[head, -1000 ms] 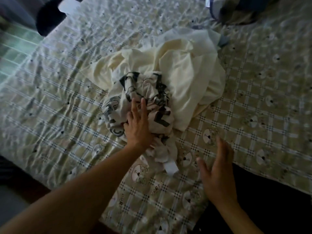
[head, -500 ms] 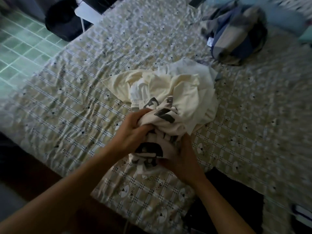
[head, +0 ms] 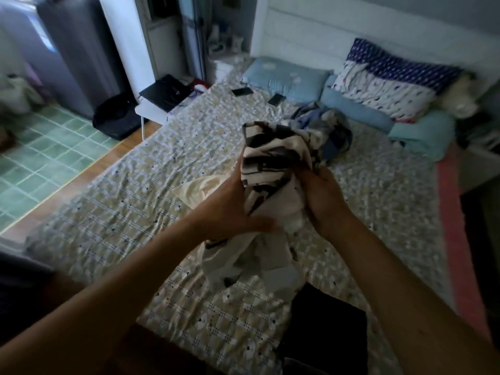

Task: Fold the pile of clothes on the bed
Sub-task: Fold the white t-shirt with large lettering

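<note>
Both hands, left hand [head: 232,209] and right hand [head: 323,198], clutch a black-and-white garment [head: 270,169] above the checked bedsheet [head: 135,207]; pillows [head: 378,85] far right, green tiled floor [head: 40,147] left.

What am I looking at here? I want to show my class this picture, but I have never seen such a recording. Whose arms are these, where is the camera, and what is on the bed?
There is no machine here. A person wears a wide-angle camera on the head, so you look down along their own two bare arms.

The left hand and the right hand together grip a crumpled white garment with black print, lifted above the bed. Its lower end hangs down toward the checked bedsheet.

Behind the hands, part of a cream garment lies on the sheet. Further back sit a bundled blue-grey plaid cloth, two dark flat phone-like objects, and the pillows at the headboard. Something flat and black lies at the near edge.
</note>
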Available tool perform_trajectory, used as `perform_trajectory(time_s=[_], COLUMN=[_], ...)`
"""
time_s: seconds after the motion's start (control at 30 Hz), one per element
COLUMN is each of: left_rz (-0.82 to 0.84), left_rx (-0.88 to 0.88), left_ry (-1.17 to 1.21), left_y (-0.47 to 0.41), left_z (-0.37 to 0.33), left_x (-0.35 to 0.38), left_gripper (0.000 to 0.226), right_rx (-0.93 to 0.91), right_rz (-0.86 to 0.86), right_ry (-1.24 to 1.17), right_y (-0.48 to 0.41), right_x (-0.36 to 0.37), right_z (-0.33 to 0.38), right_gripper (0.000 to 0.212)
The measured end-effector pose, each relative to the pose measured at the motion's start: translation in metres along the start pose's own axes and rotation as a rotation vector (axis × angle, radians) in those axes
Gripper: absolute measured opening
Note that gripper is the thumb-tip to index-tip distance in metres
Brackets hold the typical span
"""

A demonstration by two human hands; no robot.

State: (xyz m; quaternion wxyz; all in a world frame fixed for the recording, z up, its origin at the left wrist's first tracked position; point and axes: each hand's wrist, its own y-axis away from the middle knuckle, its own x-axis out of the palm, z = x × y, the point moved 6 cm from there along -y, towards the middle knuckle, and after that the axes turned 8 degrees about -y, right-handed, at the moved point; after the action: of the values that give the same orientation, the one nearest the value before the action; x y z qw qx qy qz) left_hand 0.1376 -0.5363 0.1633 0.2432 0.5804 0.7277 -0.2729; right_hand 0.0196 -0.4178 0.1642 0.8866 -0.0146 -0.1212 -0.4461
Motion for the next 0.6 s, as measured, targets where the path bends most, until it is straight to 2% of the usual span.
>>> perform_trajectory(time_s=[0.07, 0.17, 0.27, 0.33, 0.4, 0.47, 0.53, 0.6], left_rz=[-0.138, -0.359, -0.497, -0.530, -0.540, -0.527, -0.468, -0.448], left_rx=[-0.055, -0.085, -0.114, -0.200, -0.251, -0.221, -0.191, -0.207], left_ry=[-0.087, 0.097, 0.395, 0.547, 0.670, 0.760, 0.768, 0.734], left_y=[-0.006, -0.016, -0.023, -0.029, -0.035, -0.042, -0.049, -0.053], left_z=[-0.023, -0.058, -0.087, -0.102, -0.117, -0.132, -0.144, -0.147], left_x=[-0.017, -0.051, -0.086, -0.101, -0.112, -0.122, -0.128, -0.137], left_gripper=[0.091, 0.059, 0.051, 0.050, 0.043, 0.036, 0.036, 0.034], right_rx=[-0.080, -0.129, -0.153, -0.141, -0.077, -0.063, -0.147, -0.248], right_rz=[0.026, 0.063, 0.047, 0.140, 0.282, 0.335, 0.252, 0.112], right_ry=[-0.023, -0.050, 0.004, 0.132, 0.282, 0.346, 0.419, 0.530], right_y=[0.008, 0.018, 0.034, 0.051, 0.071, 0.081, 0.082, 0.082], right_x=[0.007, 0.006, -0.013, -0.023, -0.023, -0.020, -0.017, -0.016], right_z=[0.043, 0.093, 0.121, 0.119, 0.103, 0.094, 0.103, 0.121], right_gripper=[0.026, 0.069, 0.090, 0.105, 0.101, 0.094, 0.059, 0.037])
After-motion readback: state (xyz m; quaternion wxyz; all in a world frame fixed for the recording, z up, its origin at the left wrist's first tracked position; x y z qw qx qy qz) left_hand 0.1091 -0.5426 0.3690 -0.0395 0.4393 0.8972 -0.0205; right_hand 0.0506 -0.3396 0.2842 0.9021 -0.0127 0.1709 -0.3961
